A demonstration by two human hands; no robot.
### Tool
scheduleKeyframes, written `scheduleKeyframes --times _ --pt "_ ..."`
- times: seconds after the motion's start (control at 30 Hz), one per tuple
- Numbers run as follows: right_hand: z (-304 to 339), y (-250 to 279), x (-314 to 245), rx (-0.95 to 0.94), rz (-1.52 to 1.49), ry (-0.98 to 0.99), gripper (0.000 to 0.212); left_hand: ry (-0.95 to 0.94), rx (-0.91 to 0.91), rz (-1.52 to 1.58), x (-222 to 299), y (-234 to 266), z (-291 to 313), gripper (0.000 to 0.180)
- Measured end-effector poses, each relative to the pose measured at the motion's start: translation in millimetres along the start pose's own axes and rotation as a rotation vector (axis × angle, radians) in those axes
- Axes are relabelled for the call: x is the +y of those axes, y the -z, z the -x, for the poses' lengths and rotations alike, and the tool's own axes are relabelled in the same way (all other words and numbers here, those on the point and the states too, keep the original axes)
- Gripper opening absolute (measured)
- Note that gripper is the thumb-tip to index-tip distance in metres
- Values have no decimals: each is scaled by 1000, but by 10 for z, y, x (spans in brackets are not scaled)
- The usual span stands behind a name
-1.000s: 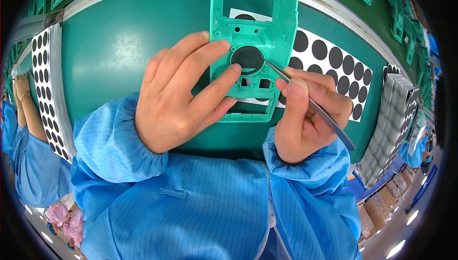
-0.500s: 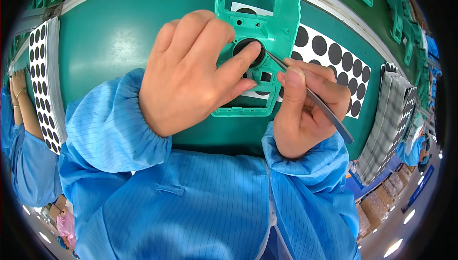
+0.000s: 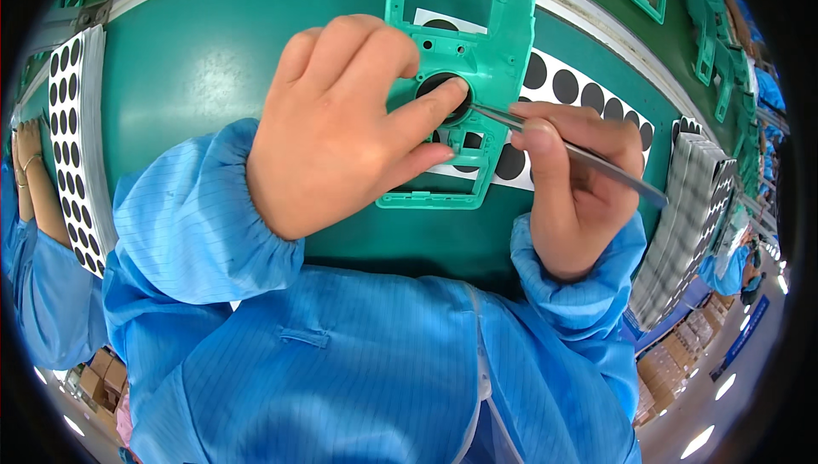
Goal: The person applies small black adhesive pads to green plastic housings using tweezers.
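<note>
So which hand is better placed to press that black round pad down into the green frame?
Probably the left hand: its fingertip already rests on the black pad in the green frame. The right hand is occupied gripping tweezers.

we see a teal green plastic frame at upper centre, a black round pad in it, white sheets dotted with black circles at left, a dark green table, silver tweezers, and light blue pinstriped sleeves.

Left hand thumb now pressing black disc.
</note>
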State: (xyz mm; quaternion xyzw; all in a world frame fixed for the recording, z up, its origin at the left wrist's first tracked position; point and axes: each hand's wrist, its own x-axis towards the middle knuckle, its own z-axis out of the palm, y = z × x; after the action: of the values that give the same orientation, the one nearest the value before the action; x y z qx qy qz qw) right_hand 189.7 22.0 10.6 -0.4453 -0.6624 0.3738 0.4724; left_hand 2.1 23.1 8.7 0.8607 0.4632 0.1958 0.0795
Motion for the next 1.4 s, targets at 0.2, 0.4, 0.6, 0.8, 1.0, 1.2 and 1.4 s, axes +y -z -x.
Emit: scheduleKeyframes --times 0.2,0.4,0.6,0.8,1.0,1.2,1.4 --pt "-128 61 8 -111 23 -94 9 35 -55 137 -13 31 31 37" --pt "-271 69 -73 -216 193 -15 7 66 -67 123 16 9 14 31" --pt "-303 80 -88 -164 199 138 11 41 -62 93 40 15 -38 38" --pt "-251 358 -17 128 -132 -153 12 15 -215 103 105 102 -117 58" --pt "-662 1122 335 586 -376 -262 16 -59 -281 75 155 78 -89 58" --pt "-1466 1611 920 862 -274 23 15 -113 -25 -20 -51 97 -1169 55" --pt "-1785 1580 1566 901 -127 25 14 -44 -12 -62 -608 -543 -2074 40"
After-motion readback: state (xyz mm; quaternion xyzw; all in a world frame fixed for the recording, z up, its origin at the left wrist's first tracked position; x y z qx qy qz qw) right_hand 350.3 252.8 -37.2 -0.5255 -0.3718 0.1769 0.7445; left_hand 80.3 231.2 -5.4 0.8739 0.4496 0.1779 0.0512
